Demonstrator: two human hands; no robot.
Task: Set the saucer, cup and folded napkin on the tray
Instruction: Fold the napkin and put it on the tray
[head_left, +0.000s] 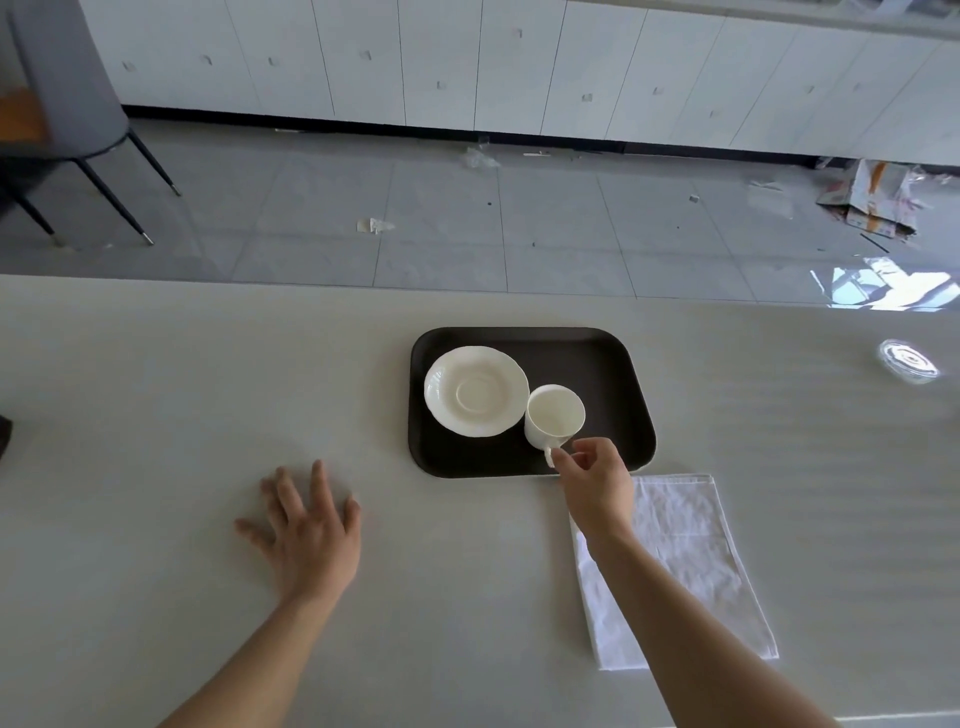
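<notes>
Right hand (597, 483) pinches unmarked white cup (554, 415) on tray (613, 364)

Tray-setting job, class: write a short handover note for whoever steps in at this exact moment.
Left hand: open, flat on the table, holding nothing.
Right hand: fingers pinch the cup handle.
Saucer: on the tray, left side.
Cup: over the tray beside the saucer; contact unclear.
Napkin: folded, on the table near the tray.
Left: release cup, move napkin onto tray.
</notes>
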